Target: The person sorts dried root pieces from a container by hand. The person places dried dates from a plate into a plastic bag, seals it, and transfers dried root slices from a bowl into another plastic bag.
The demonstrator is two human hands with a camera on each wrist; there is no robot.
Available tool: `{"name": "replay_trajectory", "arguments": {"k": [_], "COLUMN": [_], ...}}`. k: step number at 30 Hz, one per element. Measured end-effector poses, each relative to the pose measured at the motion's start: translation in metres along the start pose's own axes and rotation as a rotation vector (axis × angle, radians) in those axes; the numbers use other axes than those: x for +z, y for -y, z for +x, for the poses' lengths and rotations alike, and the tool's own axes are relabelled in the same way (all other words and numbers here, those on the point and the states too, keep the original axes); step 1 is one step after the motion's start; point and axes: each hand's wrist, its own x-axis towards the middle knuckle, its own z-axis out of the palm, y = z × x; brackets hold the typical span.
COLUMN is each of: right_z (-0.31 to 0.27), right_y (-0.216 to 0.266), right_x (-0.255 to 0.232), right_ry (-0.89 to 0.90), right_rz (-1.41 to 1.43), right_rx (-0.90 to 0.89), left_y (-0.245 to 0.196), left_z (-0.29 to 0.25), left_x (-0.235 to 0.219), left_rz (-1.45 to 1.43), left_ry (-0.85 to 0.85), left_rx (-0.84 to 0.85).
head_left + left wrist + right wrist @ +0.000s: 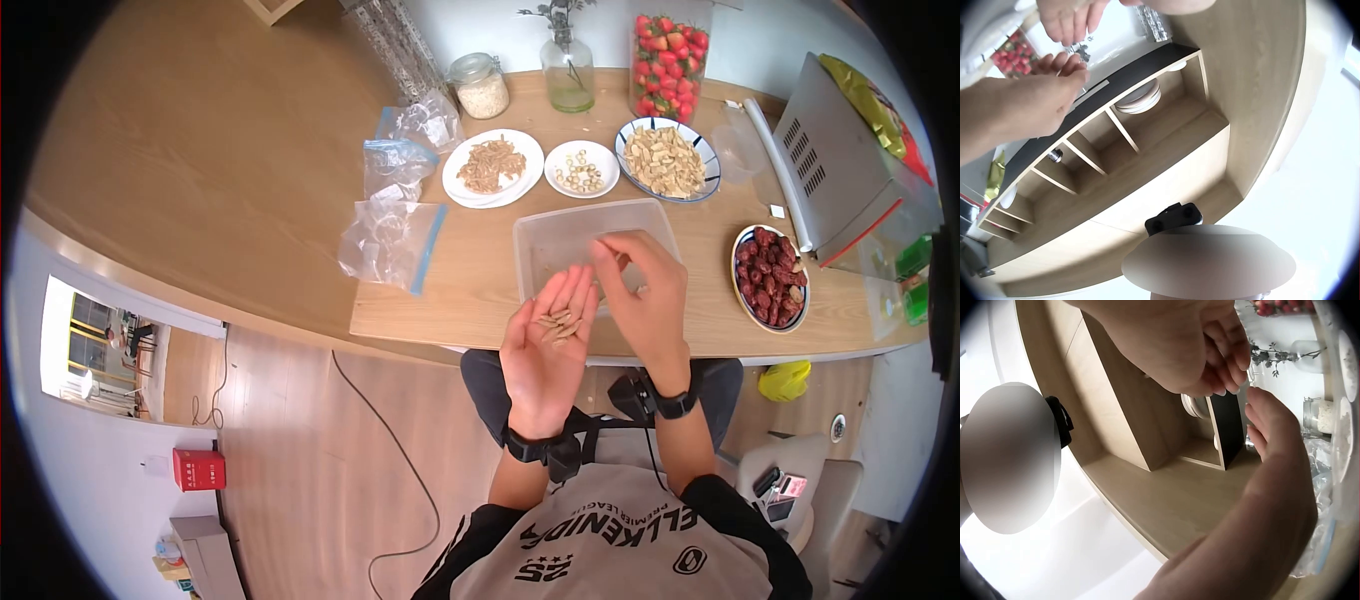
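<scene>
My left hand lies palm up with its fingers extended, carrying several small pale-brown slivers in the palm. Beside and slightly above its fingertips hovers my right hand, fingers loosely bent, with no piece visible between them. Both hands overlap the near part of a clear plastic box in the head view. In the right wrist view, the right hand hangs close over the left hand's fingers. A white plate beyond the box bears similar brown slivers.
Behind the box stand a small dish of pale rings and a bowl of dried slices. A bowl of red dates sits right. Zip bags lie left. Strawberries, a vase and an oat jar line the back.
</scene>
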Motion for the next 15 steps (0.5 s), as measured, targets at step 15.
{"name": "replay_trajectory", "arguments": {"k": [15], "right_z": [-0.038], "right_y": [0.016], "right_x": [-0.026], "right_ry": [0.159], "right_rz": [0.027], "right_rx": [-0.09], "left_y": [-0.007], "left_z": [0.001], "left_x": [-0.001], "left_rz": [0.002], "left_ry": [0.113], "left_rx": [0.006]}}
